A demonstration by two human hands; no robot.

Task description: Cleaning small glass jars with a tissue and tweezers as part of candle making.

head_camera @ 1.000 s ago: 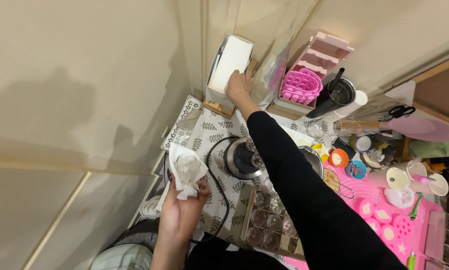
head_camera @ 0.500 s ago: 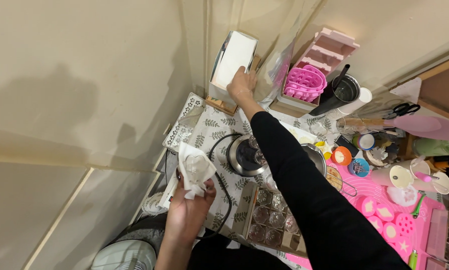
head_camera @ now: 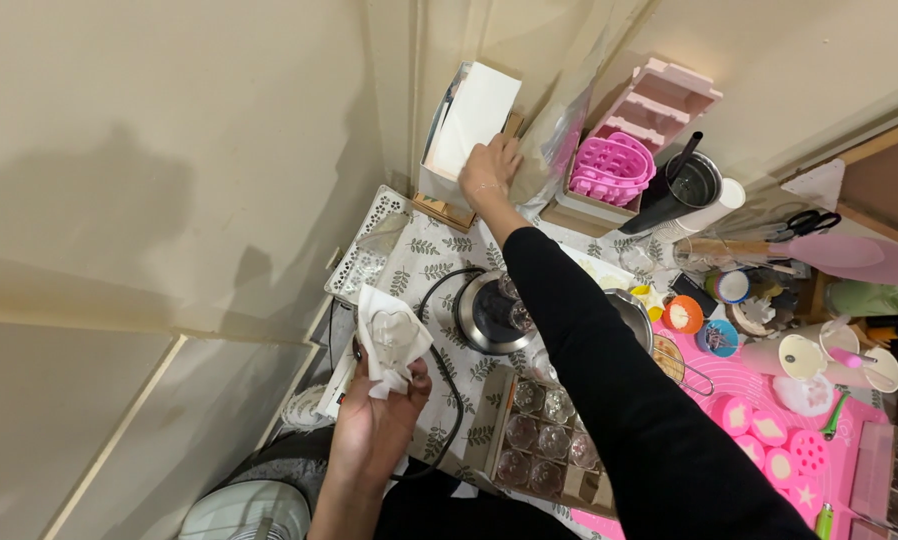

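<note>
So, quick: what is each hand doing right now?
Left hand: closed around a clear heart-shaped mould wrapped in white tissue.
Right hand: reaching up, touching the white box; grip unclear.

The right arm, clad in a long black sleeve, stretches far forward and up across the frame, elbow nearly straight, the sleeve ending at a bare wrist with a thin bracelet on it. The right hand (head_camera: 489, 172) is at full reach, back of the hand facing the camera, fingers curled forward and pressed against what it touches there. The left arm stays low and close to the body, forearm bare, bent up from the bottom edge. The left hand (head_camera: 377, 425) is raised palm-up, fingers and thumb closed in a pinch, gripping at chest height, well apart from the right hand.
</note>
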